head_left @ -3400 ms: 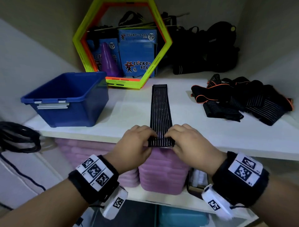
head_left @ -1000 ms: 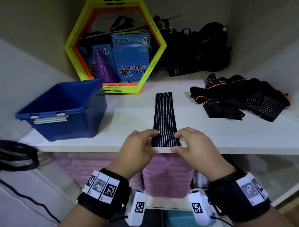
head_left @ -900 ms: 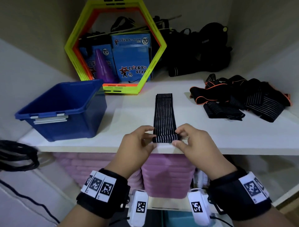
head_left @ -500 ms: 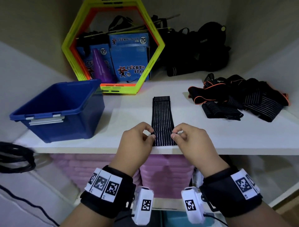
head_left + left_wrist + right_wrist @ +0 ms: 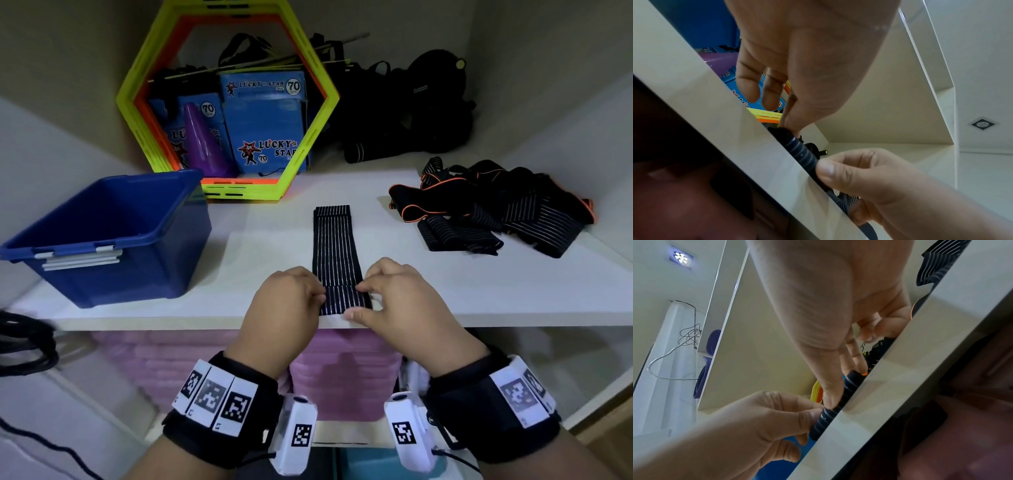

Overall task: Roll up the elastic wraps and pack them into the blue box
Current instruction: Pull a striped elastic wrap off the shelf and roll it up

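Black ribbed elastic wrap is lying flat along the white shelf, its near end already turning into a small roll at the front edge; soft, light and springy, it is likely wanting firm pinches at both roll ends; left hand and right hand are pinching there; blue box is waiting well to the left.

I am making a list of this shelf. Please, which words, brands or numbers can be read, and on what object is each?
"LUCKY STAR" and "70": top of the tall blue box.
"LUCKY STAR" and "70": front of that box, beside a star figure.
"70" and "LU": shorter blue box, partly hidden by the purple cone.
Small line under the top "LUCKY STAR": blurred, unreadable.
Wristband squares: coded patterns, no words.
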The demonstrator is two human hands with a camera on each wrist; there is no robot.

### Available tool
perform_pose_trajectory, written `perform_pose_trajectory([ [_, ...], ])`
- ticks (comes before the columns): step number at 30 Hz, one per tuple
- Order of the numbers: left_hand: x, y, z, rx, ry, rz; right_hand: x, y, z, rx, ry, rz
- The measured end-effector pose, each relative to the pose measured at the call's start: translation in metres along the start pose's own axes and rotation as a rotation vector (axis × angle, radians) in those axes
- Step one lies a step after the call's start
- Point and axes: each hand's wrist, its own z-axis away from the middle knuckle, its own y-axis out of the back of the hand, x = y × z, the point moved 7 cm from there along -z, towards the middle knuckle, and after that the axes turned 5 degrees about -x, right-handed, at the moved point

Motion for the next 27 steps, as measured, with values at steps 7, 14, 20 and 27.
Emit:
perform_pose_trajectory([
  [7,-0.014,0.003,0.011,-0.172,0.145,0.218,0.002,0.003,-0.002,-0.073,0.005,-0.064],
  [14,-0.022,0.006,0.013,-0.089,0.396,0.496,0.016,0.007,-0.002,0.063,-0.169,-0.307],
  [20,-0.015,0.01,0.013,-0.022,0.407,0.448,0.017,0.004,-0.004,0.086,-0.189,-0.305],
  [27,-0.001,0.011,0.01,-0.076,0.299,0.204,0.015,0.005,-0.002,0.095,-0.165,-0.285],
])
